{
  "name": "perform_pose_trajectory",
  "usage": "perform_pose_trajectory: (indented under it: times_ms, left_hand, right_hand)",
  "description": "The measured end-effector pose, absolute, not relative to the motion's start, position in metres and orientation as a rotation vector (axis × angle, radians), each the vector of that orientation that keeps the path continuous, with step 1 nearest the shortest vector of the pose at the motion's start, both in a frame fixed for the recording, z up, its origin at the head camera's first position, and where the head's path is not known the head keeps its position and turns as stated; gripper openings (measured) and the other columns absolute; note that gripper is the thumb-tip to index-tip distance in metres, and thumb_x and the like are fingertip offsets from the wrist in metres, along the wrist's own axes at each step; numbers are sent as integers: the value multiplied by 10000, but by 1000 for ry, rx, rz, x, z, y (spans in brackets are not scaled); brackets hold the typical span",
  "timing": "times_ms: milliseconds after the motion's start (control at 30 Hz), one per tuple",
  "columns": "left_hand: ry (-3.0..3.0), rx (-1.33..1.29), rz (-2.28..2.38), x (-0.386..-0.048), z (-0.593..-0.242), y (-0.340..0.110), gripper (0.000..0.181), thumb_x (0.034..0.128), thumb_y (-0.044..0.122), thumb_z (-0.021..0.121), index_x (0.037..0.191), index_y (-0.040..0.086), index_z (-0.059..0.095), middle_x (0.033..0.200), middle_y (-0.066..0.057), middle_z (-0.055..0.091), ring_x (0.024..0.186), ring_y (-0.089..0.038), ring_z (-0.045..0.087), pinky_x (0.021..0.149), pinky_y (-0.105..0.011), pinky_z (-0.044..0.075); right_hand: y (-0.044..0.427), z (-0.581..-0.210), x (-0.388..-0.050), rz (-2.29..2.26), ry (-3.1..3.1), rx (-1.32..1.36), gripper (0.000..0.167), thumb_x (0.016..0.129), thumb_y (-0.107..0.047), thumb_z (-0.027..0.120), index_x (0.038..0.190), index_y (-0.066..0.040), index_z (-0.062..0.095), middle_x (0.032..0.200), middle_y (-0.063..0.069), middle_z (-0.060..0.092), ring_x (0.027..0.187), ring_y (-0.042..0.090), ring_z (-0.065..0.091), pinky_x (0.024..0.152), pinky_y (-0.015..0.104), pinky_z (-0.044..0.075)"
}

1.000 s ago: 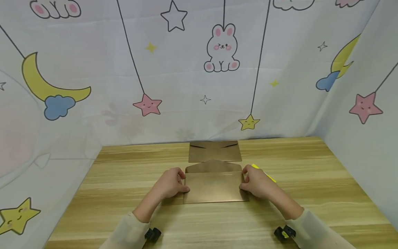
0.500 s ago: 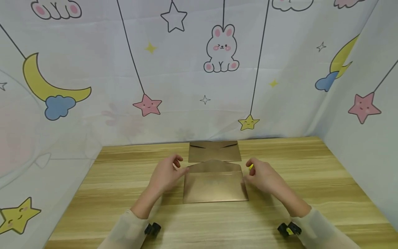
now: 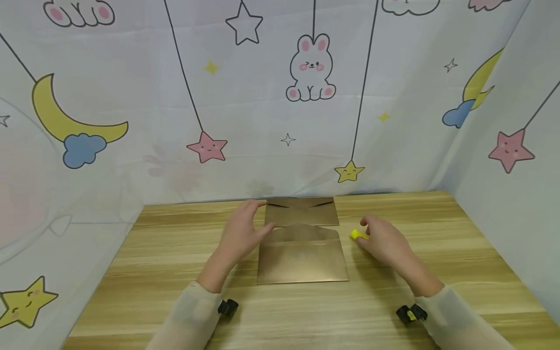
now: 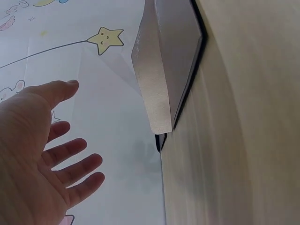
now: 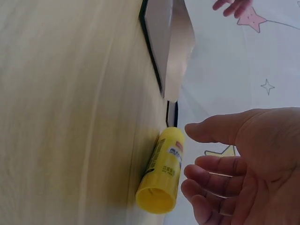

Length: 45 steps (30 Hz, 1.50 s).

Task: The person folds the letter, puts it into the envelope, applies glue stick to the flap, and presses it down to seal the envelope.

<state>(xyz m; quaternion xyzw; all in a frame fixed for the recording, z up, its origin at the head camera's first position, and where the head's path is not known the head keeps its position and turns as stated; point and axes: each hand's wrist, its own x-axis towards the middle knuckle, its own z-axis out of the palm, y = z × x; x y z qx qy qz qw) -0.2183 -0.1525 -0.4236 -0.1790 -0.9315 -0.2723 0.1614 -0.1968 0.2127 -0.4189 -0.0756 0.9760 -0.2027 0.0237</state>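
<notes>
A bronze envelope (image 3: 302, 265) lies on the table in front of me, its flap raised on the far side. Behind it lies a second bronze envelope (image 3: 302, 214). My left hand (image 3: 240, 231) hovers by the front envelope's far left corner; the left wrist view shows its fingers spread and holding nothing. To the right of the envelopes, a yellow glue stick (image 5: 161, 171) with printed text lies on its side. Close beside it is my right hand (image 3: 385, 240), thumb and fingers parted around the tube, with a gap visible in the right wrist view.
The wood-grain table (image 3: 175, 272) ends at a white curtain (image 3: 253, 97) printed with stars, moons and a rabbit. Curtain also hangs along both sides. Each wrist carries a small black device.
Both hands have let go of the front envelope's side edges. My left hand has moved up and away toward the back envelope; my right hand has shifted right to the glue stick.
</notes>
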Motion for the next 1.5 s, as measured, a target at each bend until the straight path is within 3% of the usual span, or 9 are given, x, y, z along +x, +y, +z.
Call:
perform_pose_trajectory:
  times_ms: [300,567,900,1200,1333,1500]
  left_hand:
    - [-2655,-616,-737,-229,-428,-144,697,915,439,846,1464,81,609,1449,-103,614,1355,-336,567,1135,-508,457]
    - [-2668,-677,-708,-229,-434,-140,716,907,433,856,1462,57,603,1430,-135,623,1333,-350,584,1140,-490,455]
    - [-2710,-674,-692,-224,-432,-138,743,914,491,835,1477,69,596,1436,-129,622,1332,-356,587,1133,-492,465]
    - [-2695,-655,-761,-217,-424,-130,724,910,500,838,1463,91,612,1397,-61,649,1311,-300,602,1125,-461,474]
    - [-2660,-656,-785,-213,-422,-123,714,895,489,857,1446,96,627,1378,-47,655,1293,-273,613,1107,-438,489]
    - [-2603,-681,-821,-206,-421,-111,695,885,469,872,1415,84,640,1358,-60,667,1269,-265,626,1077,-430,513]
  right_hand:
    - [217,-427,-202,-522,3005,-236,432,937,-214,797,1223,78,657,1136,217,698,1007,362,682,827,545,573]
    - [217,-433,-207,-499,2980,-241,284,936,-200,789,1068,28,683,938,89,679,781,239,577,702,446,518]
    - [207,-425,-210,-580,2987,-216,257,984,-221,726,1106,2,683,867,51,634,713,219,536,637,375,459]
    - [177,-401,-217,-885,3022,-342,360,1016,-246,719,1243,29,676,1053,106,713,874,235,652,720,400,562]
    - [164,-397,-219,-1113,2955,-393,354,1007,-251,750,1226,16,670,1014,92,707,865,228,656,680,344,580]
    - [146,-397,-219,-1387,2839,-433,351,989,-256,785,1210,-11,665,1058,86,704,936,246,666,778,372,604]
